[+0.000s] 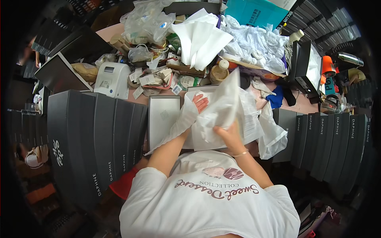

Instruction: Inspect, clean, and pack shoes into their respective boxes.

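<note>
White wrapping tissue [174, 123] is spread over the work spot in front of me, and part of it lies across my left wrist. My left hand [201, 103] has its fingers stretched out, bare of any grip, beside the tissue. To its right, a folded white sheet [222, 107] stands raised and slightly blurred. My right hand [229, 133] pinches its lower edge with the thumb in front; the other fingers are partly hidden. Left of the tissue lies an open shallow grey box part [164, 115] with a pale inside. Whatever is under the tissue is hidden.
Dark shoeboxes [95, 139] stand in a row at left, with more boxes [329, 139] at right. Behind are a white label printer [112, 80], a tray of tags [158, 77], a jar [219, 72], fanned white sheets [202, 39] and crumpled tissue [256, 43].
</note>
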{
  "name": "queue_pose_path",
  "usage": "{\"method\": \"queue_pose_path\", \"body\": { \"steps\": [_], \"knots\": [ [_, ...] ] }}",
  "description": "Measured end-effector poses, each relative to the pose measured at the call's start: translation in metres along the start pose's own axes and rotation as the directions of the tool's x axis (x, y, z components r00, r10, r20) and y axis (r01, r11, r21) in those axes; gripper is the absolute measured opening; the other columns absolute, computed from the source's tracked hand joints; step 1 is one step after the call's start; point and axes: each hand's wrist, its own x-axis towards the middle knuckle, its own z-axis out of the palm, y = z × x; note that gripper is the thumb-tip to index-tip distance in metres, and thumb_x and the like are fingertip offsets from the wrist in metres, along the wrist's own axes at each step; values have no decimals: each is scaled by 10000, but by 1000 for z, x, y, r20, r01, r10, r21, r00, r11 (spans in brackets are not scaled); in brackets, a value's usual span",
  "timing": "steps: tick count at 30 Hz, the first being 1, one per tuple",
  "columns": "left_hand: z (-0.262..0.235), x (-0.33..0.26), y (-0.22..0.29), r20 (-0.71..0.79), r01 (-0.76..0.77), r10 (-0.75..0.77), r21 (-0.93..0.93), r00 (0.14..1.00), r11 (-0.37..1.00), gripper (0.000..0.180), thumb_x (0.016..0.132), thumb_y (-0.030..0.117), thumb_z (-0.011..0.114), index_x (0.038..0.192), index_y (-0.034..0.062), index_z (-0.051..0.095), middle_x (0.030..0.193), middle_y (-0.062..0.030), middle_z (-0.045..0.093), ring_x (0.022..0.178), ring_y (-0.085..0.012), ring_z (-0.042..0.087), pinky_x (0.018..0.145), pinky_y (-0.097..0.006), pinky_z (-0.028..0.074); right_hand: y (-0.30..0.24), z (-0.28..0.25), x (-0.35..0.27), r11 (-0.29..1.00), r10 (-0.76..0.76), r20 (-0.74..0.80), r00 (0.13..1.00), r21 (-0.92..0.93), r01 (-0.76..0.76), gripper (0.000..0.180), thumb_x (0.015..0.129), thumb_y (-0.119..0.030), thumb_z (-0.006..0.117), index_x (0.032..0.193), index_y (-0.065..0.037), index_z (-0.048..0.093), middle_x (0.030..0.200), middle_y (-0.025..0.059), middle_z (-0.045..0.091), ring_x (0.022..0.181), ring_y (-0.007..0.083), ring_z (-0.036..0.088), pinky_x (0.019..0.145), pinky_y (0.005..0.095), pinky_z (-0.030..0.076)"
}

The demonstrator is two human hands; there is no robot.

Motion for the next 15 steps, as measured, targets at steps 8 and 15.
{"method": "queue_pose_path", "body": {
  "steps": [8, 15],
  "knots": [
    [16, -92, 86, 36, -496, 686, 719, 727, 487, 661, 858, 298, 679, 1370, -4, 391, 1336, -164, 480, 1239, -269, 464, 1027, -412, 371, 151, 18, 62, 709, -56, 3, 998, -704, 42, 626, 668, -270, 676, 1188, 39, 517, 1177, 280, 528, 1108, 416, 515, 943, 435, 434],
    [-45, -194, 85, -254, -66, 597, 885, 761, 460, 650, 816, 172, 713, 1361, -3, 406, 1350, -190, 440, 1214, -259, 460, 998, -370, 391, 132, 17, 57, 759, -70, 49, 996, -645, 85, 602, 658, -268, 692, 1136, 63, 538, 1106, 299, 557, 1030, 425, 552, 906, 430, 450]
  ]
}}
